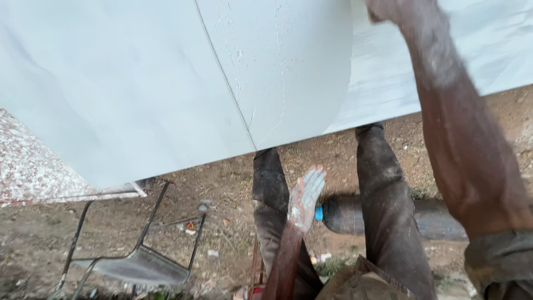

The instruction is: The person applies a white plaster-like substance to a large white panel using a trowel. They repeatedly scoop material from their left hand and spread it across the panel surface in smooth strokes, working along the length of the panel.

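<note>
**Onlooker A:** Nearest first. The left hand (306, 198) hangs low in front of the person's legs, open, fingers straight and together, holding nothing. The palm is coated in pale dust. Behind it a dark plastic bottle with a blue cap (341, 214) lies on its side on the bare brown dirt ground (233, 189), between the legs in dusty dark trousers (386, 222).

**Onlooker B:** And the right?

**Onlooker A:** The right forearm (461, 144) reaches up and away toward the large pale grey-white polished stone slab (144, 83). The hand itself runs off the top edge of the view; I cannot tell whether it grips or only rests there.

**Onlooker B:** The slab's position?

**Onlooker A:** It fills the upper view, raised above the ground. Its lower edge runs over the person's knees, and it overlaps a speckled pink-and-white granite slab (28, 166) at far left. What bears it is hidden.

**Onlooker B:** Condition?

**Onlooker A:** Smooth and matt. One thin straight scored line (222, 72) crosses it, and there are fine scratches and white specks to the right of that. One piece ends in a rounded edge.

**Onlooker B:** Handling?

**Onlooker A:** In my judgement it is heavy, rigid and brittle, slick with dust, and liable to snap along that line. Hold it by the edges, both hands well apart, never by a corner.

**Onlooker B:** Beyond?

**Onlooker A:** A bent dark metal chair frame (139, 250) stands on the littered dirt at lower left.
</note>
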